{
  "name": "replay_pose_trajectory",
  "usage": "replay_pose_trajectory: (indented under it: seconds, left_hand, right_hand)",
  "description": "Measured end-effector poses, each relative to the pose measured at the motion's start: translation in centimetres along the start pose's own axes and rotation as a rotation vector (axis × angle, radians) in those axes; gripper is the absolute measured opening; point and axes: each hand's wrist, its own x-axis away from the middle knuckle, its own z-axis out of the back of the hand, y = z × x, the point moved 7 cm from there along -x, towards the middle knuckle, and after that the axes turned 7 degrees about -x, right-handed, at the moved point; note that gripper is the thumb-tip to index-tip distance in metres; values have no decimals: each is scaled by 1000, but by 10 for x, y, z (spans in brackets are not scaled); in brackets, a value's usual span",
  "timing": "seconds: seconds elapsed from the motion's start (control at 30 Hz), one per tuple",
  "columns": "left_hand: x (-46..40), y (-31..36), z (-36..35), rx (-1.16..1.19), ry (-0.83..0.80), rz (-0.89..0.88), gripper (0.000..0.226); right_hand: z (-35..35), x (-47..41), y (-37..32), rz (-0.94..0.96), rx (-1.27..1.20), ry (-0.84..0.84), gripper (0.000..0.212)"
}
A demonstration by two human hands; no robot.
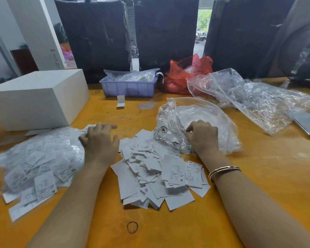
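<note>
A loose heap of small white size labels (156, 169) lies in the middle of the orange table (258, 185). To its left a clear plastic bag stuffed with more labels (41, 158) lies flat. My left hand (99, 142) hovers at that bag's right end with its fingers spread and loosely bent; whether it grasps the plastic is unclear. A clear zip bag with black print (170, 126) lies just behind the heap. My right hand (203, 135), bangles on its wrist, grips this bag's crumpled plastic with curled fingers.
A white box (38, 97) stands at the back left. A purple tray (129, 87) with bagged items, a red plastic bag (183, 72) and crumpled clear bags (249, 97) line the back. A rubber band (132, 227) lies near the front. A grey flat object (308, 124) sits far right.
</note>
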Motion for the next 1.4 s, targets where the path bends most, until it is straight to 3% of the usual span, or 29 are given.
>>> replay_pose_trajectory:
  seconds: [0.17, 0.3, 0.37, 0.47, 0.6, 0.73, 0.83, 0.9, 1.03, 1.27, 1.4]
  left_hand:
    - [18, 54, 1, 386, -145, -412, 16]
    - [28, 72, 1, 480, -205, -489, 14]
    - [29, 75, 1, 506, -197, -475, 14]
    - [27, 74, -1, 625, -217, -397, 17]
    - [25, 73, -9, 782, -349, -269, 43]
    - [22, 70, -11, 873, -361, -216, 24]
    - [17, 58, -14, 1002, -304, -68, 6]
    - [17, 51, -15, 1109, -280, 19, 7]
    - [16, 48, -16, 1187, -255, 75, 8]
    - [16, 49, -15, 1173, -236, 83, 7]
    - [15, 49, -13, 1170, -228, 85, 11]
  right_hand:
    - [11, 4, 1, 12, -91, 126, 10]
    - [32, 14, -8, 115, -264, 338, 3]
    - [39, 20, -22, 240, -431, 366, 3]
    - [34, 29, -48, 356, -782, 168, 10]
    - [10, 39, -75, 244, -1161, -258, 29]
    - [4, 43, -85, 212, -1287, -372, 35]
    - [2, 41, -78, 172, -1140, -311, 23]
    - [-1, 41, -78, 261, -855, -299, 16]
    - [-20, 52, -89, 470, -317, -395, 31]
    - [-3, 54, -98, 525, -142, -135, 31]
    - [13, 51, -96, 497, -281, 1, 17]
